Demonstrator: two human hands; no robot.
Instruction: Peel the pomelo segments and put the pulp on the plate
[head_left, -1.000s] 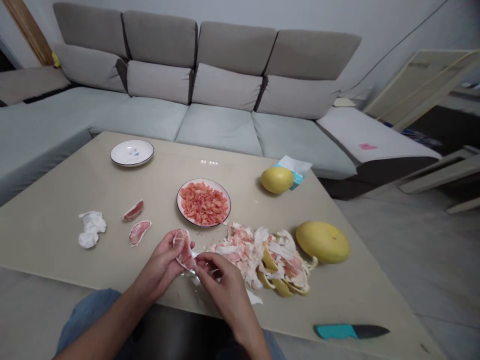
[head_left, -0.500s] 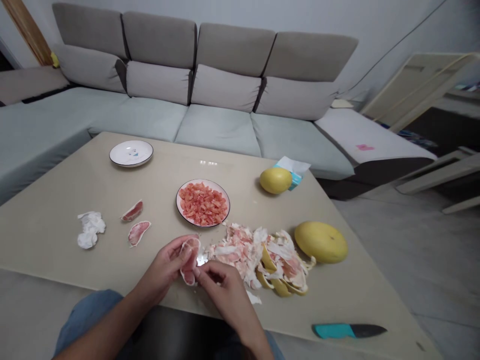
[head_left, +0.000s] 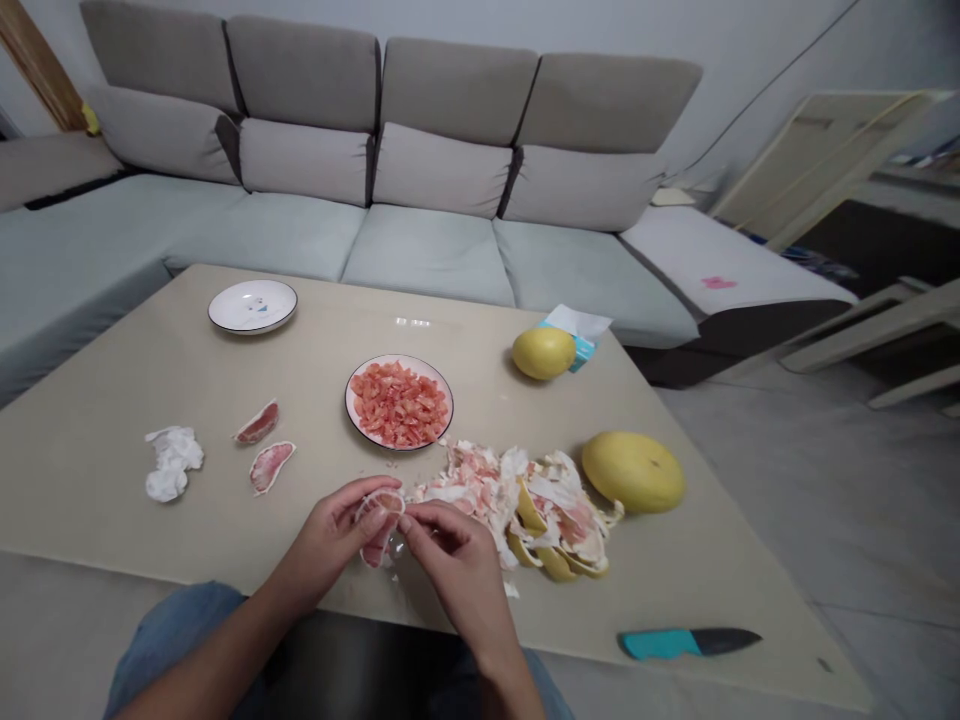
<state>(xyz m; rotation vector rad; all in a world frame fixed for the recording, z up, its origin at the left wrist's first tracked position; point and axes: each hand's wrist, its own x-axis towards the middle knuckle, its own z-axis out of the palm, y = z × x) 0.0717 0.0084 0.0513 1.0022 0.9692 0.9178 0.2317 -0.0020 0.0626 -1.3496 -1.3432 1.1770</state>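
Both hands meet over the near edge of a beige table (head_left: 112, 380). My left hand (head_left: 334, 535) is closed around a pink pomelo segment (head_left: 377, 520), thumb and fingers wrapped about it. My right hand (head_left: 450, 560) pinches the segment's white skin from the right side. Just beyond sits a white plate (head_left: 399, 402) filled with pink pomelo pieces. A heap of peel and white membrane (head_left: 525, 505) lies to the right of my hands.
Two pomelo segments (head_left: 264, 445) and a crumpled tissue (head_left: 171, 462) lie at left. An empty plate (head_left: 252, 305) stands farther back. A large yellow pomelo (head_left: 634, 472), a smaller one (head_left: 543, 352), a tissue pack (head_left: 577, 330) and a teal-handled knife (head_left: 686, 642) are at right. A grey sofa (head_left: 390, 200) is behind.
The segment has turned and dropped lower between my hands. My right fingers have shifted up along its skin. The view has drifted slightly.
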